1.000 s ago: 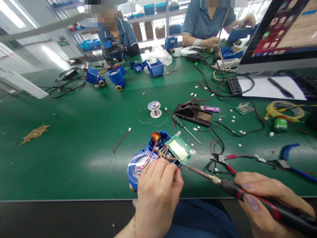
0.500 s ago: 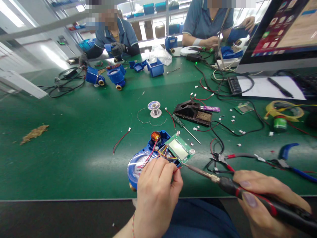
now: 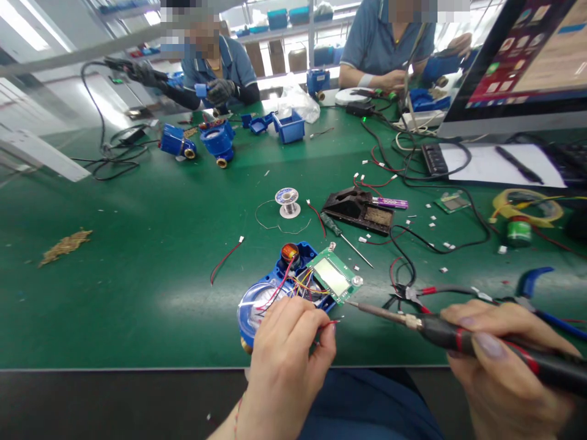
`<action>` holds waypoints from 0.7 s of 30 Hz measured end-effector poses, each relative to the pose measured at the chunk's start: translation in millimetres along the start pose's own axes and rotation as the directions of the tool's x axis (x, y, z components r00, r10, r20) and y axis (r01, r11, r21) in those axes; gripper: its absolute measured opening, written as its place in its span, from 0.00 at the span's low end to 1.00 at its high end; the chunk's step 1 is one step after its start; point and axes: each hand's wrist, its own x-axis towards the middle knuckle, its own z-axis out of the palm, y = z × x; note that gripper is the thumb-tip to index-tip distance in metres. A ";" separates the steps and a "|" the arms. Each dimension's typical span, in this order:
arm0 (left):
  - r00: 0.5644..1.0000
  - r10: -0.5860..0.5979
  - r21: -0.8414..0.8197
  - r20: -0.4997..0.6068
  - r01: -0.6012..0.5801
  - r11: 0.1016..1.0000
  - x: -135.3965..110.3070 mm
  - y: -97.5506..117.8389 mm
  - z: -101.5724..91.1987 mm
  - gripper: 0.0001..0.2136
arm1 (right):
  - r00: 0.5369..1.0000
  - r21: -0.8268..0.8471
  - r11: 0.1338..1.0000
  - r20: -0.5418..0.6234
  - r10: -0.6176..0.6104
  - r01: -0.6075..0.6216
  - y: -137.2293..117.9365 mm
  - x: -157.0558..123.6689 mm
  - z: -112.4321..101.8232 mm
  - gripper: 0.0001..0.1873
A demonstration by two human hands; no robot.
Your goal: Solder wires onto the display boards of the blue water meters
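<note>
My left hand (image 3: pixel 291 354) pinches a thin red wire (image 3: pixel 334 321) between thumb and forefinger, its bare tip pointing right. My right hand (image 3: pixel 509 348) grips a black and red soldering iron (image 3: pixel 452 333), whose tip lies close to the lower corner of a green circuit board (image 3: pixel 334 276). That board has a small display and leans on a blue water meter housing (image 3: pixel 280 269), tied to it by several coloured wires. A round cell or battery (image 3: pixel 290 253) sits in the housing's upper compartment. My left hand hides part of the meter's clear round cover (image 3: pixel 259 304).
Behind the meter are a solder spool (image 3: pixel 287 201), a soldering stand (image 3: pixel 358 211) and a screwdriver (image 3: pixel 346 238). Pliers (image 3: pixel 408 293) and blue-handled cutters (image 3: pixel 532 299) lie right. A monitor (image 3: pixel 523 67) stands far right. Two people work across the table among blue meters (image 3: pixel 217 140).
The iron and my right hand have shifted right, its tip drawing slightly off the board. The red wire's end now sticks out further. Across the table, a gloved hand has lifted a dark tool.
</note>
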 end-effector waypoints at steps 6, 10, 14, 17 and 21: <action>1.000 0.015 -0.014 -0.013 -0.015 1.000 -0.2 0.5 0.0 0.05 | 0.981 0.064 0.981 0.082 0.177 -0.182 -1.1 23.7 10.7 0.06; 0.999 0.016 -0.010 -0.031 -0.016 1.000 2.1 2.3 -1.2 0.06 | 0.974 0.071 0.976 0.114 0.196 -0.205 -0.5 29.4 14.9 0.07; 0.999 0.018 -0.005 -0.030 -0.018 1.000 1.7 1.4 -0.9 0.06 | 0.970 0.077 0.974 0.130 0.203 -0.215 -0.1 29.4 14.5 0.07; 1.000 0.021 0.007 -0.022 -0.021 1.000 0.9 0.6 -0.1 0.06 | 0.969 0.074 0.973 0.127 0.210 -0.221 0.4 29.6 14.0 0.07; 0.999 0.018 0.001 -0.035 -0.018 1.000 1.4 1.5 0.2 0.07 | 0.965 0.066 0.969 0.124 0.230 -0.239 0.4 31.3 14.4 0.08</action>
